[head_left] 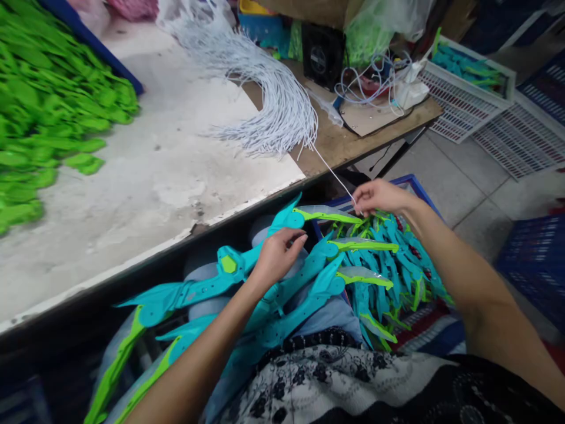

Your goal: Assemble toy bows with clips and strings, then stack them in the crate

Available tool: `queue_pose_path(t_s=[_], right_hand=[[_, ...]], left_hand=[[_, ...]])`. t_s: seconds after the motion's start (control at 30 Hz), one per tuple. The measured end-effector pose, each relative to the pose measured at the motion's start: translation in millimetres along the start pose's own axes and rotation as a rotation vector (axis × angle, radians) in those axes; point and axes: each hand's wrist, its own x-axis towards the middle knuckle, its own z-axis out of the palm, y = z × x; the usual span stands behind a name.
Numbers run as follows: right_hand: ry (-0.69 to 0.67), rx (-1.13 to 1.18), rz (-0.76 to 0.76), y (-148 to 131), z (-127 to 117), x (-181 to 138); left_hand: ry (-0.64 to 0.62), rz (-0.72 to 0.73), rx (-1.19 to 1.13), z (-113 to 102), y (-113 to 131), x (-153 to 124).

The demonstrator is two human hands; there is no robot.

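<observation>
My right hand (377, 197) pinches the end of a single white cord (334, 174), which runs taut from a thick bundle of white cords (282, 112) on the table. Over the upper toy bow (205, 287), turquoise with green tips, my left hand (280, 256) is closed, thumb and forefinger close together. What those fingers hold, if anything, is hidden. A second toy bow (304, 277) and a third toy bow (315, 300) lie across my lap, partly under my left forearm.
A crate (412, 182) of turquoise and green toy parts stands beside my lap. Bright green parts (48, 112) are heaped at the left of the white tabletop (163, 159). A black fan (323, 56) stands at the back; white baskets (468, 100) are on the right.
</observation>
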Motion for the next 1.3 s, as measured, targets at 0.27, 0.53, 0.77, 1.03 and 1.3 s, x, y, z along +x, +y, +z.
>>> queue_pose_path(t_s=[0.27, 0.53, 0.77, 1.03, 1.3], right_hand=[[0.636, 0.079, -0.111, 85, 44, -59], [0.695, -0.173, -0.252, 99, 55, -40], [0.656, -0.322, -0.432, 102, 55, -40], [0.698, -0.472, -0.587, 109, 51, -37], [0.693, -0.635, -0.683, 105, 55, -41]], left_hand=[[-0.358, -0.613, -0.873, 76, 38, 55], [-0.421, -0.756, -1.08, 109, 50, 73], [-0.422, -0.793, -1.154, 115, 50, 76], [-0.402, -0.796, -1.181, 115, 51, 75], [-0.431, -0.78, -1.164, 115, 52, 74]])
